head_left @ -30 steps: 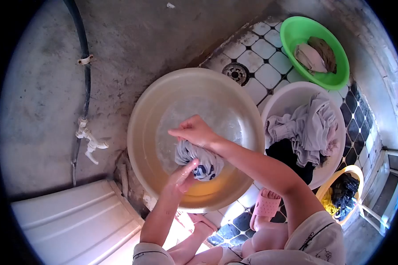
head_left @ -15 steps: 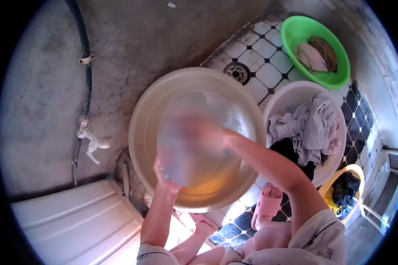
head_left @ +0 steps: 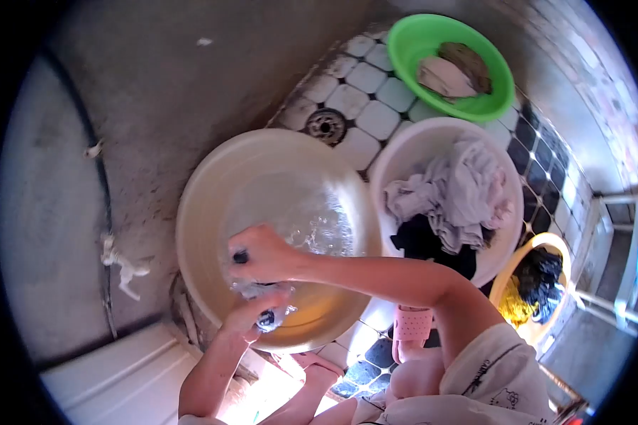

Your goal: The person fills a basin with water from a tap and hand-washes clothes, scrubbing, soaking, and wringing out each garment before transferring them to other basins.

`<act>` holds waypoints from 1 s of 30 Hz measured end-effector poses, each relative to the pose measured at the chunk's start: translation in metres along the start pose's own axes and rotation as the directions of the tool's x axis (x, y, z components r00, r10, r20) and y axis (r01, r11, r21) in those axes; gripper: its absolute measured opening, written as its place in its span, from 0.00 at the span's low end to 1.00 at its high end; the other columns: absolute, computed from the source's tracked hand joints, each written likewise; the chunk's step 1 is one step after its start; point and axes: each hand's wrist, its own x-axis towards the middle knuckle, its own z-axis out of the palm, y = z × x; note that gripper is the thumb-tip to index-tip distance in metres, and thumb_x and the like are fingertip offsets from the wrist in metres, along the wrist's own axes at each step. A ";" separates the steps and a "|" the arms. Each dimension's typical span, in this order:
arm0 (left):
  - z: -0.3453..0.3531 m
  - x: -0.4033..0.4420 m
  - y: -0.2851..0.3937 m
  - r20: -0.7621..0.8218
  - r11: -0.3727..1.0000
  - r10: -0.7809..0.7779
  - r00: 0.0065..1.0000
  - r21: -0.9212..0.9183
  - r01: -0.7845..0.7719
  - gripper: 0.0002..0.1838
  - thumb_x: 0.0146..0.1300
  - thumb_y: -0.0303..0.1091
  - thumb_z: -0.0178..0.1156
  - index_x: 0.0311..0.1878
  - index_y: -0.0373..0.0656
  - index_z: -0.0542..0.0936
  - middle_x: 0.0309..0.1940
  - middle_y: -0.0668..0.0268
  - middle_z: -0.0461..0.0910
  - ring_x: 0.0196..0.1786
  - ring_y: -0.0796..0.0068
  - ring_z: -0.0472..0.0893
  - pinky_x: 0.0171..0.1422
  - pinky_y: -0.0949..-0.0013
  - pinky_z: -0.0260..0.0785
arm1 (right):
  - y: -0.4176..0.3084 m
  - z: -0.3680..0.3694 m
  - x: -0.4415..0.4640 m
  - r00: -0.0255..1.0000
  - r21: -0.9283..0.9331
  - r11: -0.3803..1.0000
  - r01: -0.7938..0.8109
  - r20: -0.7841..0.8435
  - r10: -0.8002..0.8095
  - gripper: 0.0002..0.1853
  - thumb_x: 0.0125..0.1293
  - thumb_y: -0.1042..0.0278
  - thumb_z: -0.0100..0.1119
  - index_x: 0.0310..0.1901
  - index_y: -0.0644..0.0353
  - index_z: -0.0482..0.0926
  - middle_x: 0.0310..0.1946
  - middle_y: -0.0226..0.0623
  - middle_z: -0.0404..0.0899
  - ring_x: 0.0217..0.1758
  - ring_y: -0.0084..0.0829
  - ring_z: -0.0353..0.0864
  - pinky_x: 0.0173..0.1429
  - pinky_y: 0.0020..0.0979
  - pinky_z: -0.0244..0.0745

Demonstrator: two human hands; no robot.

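Both hands are over the large beige basin [head_left: 198, 184], which holds water with ripples and bubbles. My right hand [head_left: 264, 253] is closed in a fist around part of a wet grey cloth [head_left: 256, 287]; a dark bit shows at its fingers. Just below it, nearer my body, my left hand [head_left: 249, 316] grips another part of the cloth, where a dark blue patch shows. Most of the cloth is hidden by the hands and the splashing water.
A whitish basin [head_left: 507, 241] with grey and black clothes adjoins on the right. Beyond are a green basin [head_left: 503, 88] and a yellow basin [head_left: 498, 280], both holding clothes. A floor drain [head_left: 326, 126], wall tap [head_left: 125, 268] and white panel [head_left: 120, 375] are also visible.
The whole view has shifted and turned. My hands, first around the bunched cloth and then blurred, now grip it closer to the basin's near left side, and the water is splashing.
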 end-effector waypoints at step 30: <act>0.062 0.073 0.002 0.021 0.636 0.568 0.823 0.623 -0.456 0.19 0.50 0.30 0.63 0.46 0.44 0.69 0.44 0.68 0.72 0.39 0.76 0.73 0.39 0.71 0.66 | 0.084 -0.222 -0.207 0.690 -0.697 0.049 -0.715 -0.694 0.206 0.32 0.46 0.66 0.66 0.52 0.70 0.66 0.48 0.51 0.69 0.51 0.43 0.70 0.56 0.35 0.64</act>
